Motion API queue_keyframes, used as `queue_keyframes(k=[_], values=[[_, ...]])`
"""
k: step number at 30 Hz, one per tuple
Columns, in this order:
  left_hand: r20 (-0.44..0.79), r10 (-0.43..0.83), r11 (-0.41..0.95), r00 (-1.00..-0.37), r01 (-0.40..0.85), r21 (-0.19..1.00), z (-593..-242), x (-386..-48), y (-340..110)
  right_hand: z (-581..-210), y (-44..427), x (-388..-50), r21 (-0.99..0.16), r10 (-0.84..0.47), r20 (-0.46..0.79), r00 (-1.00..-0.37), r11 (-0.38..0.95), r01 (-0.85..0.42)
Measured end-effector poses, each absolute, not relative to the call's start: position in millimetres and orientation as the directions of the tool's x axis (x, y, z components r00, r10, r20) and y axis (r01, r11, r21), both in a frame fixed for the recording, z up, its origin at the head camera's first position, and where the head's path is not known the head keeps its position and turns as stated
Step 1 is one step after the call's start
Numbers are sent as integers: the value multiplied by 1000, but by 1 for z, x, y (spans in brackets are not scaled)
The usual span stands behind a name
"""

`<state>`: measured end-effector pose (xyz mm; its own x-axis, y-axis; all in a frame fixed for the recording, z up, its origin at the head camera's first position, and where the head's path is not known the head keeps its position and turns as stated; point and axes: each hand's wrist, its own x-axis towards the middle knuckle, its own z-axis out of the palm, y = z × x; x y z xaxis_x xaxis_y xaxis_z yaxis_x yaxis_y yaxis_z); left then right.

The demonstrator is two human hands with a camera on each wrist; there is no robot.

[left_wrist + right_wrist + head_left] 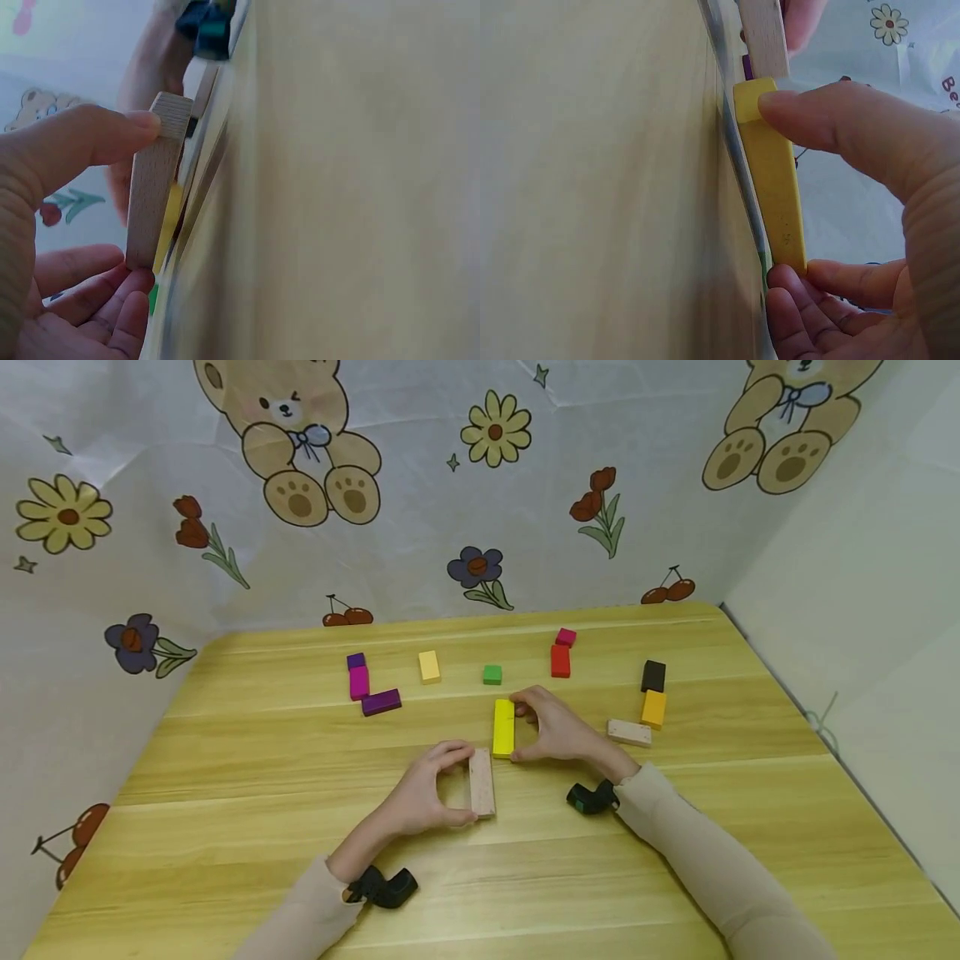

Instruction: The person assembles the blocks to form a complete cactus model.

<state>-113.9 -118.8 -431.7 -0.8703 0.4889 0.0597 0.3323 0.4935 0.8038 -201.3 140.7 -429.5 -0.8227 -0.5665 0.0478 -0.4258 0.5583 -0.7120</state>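
Note:
Near the middle of the table, my left hand (pixel 422 789) pinches a plain wooden block (pixel 482 783) end to end, thumb at the near end and fingers at the far end. The left wrist view shows the same wooden block (pixel 154 187) between thumb and fingertips. Just beyond it to the right, my right hand (pixel 558 727) holds a long yellow block (pixel 503 728) by its two ends. In the right wrist view the thumb presses one end of the yellow block (pixel 771 172), with fingertips at the other.
Behind the hands lie a green block (pixel 492 675), a pale yellow block (pixel 429 667) and a red block (pixel 560 662). Purple (pixel 382 702) and magenta blocks (pixel 359 683) sit at left. Black (pixel 653 676), orange (pixel 653 710) and plain wooden blocks (pixel 629 732) sit at right.

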Motion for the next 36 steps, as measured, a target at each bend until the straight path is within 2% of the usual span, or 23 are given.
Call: queue_keyframes(k=[12,26,36], values=[[116,540,498,-834,427,755,-444,-98,-109,-430,125,-209,-701,-629,36,-777,538,-468],[149,563,472,-813,464,750,-447,-100,-109,-433,128,-212,-765,-639,-3,-770,497,-410],[173,552,469,-816,475,745,-447,-100,-108,-434,129,-212,-767,-640,10,-768,488,-417]])
